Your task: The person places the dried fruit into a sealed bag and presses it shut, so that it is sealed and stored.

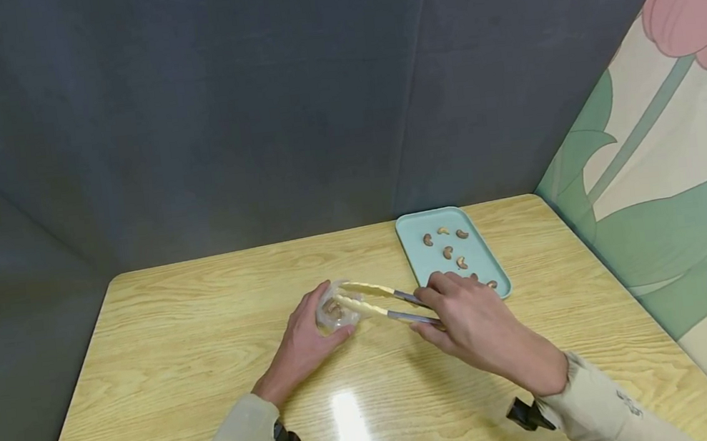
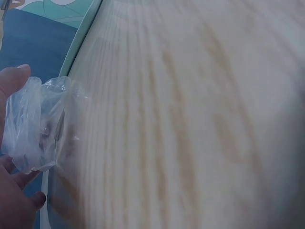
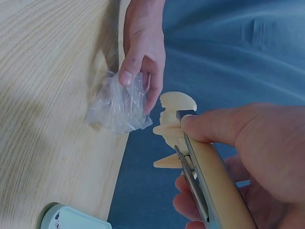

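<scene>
A clear plastic bag (image 1: 340, 321) stands upright on the table, its mouth facing up. Thumb and fingers of my left hand (image 1: 306, 335) grip its side. Brown pieces that look like cashews show inside it. My right hand (image 1: 476, 317) holds a pair of tongs (image 1: 415, 317) with metal arms and cream scalloped tips. In the head view the tips are spread apart and overlap the bag's mouth from the right. The right wrist view shows the tongs (image 3: 217, 183) under my right thumb, with the bag (image 3: 119, 105) beyond the tips.
A light blue tray (image 1: 423, 265) lies at the back right of the wooden table (image 1: 208, 315), with several cashews (image 1: 448, 253) scattered on it. My right hand overlaps its near edge. A dark curtain (image 1: 239, 117) hangs behind the table, and a flower-patterned wall covering (image 1: 670, 216) stands on the right.
</scene>
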A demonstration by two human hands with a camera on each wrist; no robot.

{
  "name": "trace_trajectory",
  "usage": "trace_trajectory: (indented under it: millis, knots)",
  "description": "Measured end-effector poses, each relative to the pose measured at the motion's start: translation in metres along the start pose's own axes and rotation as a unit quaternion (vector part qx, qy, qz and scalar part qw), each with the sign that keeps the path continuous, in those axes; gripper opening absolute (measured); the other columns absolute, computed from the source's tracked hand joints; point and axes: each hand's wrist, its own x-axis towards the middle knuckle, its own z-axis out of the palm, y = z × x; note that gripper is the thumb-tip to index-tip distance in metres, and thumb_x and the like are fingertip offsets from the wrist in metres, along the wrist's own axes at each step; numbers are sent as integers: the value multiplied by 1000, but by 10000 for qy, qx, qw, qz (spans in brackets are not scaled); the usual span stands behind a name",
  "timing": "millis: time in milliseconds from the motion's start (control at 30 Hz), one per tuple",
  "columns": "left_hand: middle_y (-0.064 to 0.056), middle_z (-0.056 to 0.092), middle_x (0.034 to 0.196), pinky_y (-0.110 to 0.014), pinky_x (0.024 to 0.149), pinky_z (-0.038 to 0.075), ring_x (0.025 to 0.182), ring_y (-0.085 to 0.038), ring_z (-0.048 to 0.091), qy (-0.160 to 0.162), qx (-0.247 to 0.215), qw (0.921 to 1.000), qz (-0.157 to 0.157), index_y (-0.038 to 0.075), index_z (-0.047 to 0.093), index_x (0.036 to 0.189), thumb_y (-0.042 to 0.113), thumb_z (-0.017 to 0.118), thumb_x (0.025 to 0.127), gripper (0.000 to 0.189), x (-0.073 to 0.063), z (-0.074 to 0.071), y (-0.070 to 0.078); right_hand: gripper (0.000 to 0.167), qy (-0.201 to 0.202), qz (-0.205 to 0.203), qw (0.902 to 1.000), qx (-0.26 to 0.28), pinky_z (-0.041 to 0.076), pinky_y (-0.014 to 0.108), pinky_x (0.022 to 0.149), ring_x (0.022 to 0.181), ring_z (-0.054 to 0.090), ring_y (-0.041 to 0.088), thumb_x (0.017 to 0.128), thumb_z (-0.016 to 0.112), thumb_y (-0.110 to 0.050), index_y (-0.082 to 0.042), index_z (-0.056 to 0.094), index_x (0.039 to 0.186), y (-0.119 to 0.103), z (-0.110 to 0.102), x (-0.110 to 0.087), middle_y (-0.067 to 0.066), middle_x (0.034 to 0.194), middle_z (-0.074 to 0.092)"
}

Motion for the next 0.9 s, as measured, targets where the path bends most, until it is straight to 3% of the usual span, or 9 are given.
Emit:
trace_trajectory:
  millis: [900]
  knots:
    - [-5, 47, 165, -61, 120, 44, 151, -35, 48, 58, 76, 9999, 83, 25, 34, 168, 46, 85, 91, 94, -1, 0, -4, 33, 123, 303, 9994, 84, 47, 28, 59, 69, 50, 9, 89, 88, -33, -7, 78, 106, 15, -6, -17, 1, 88, 64]
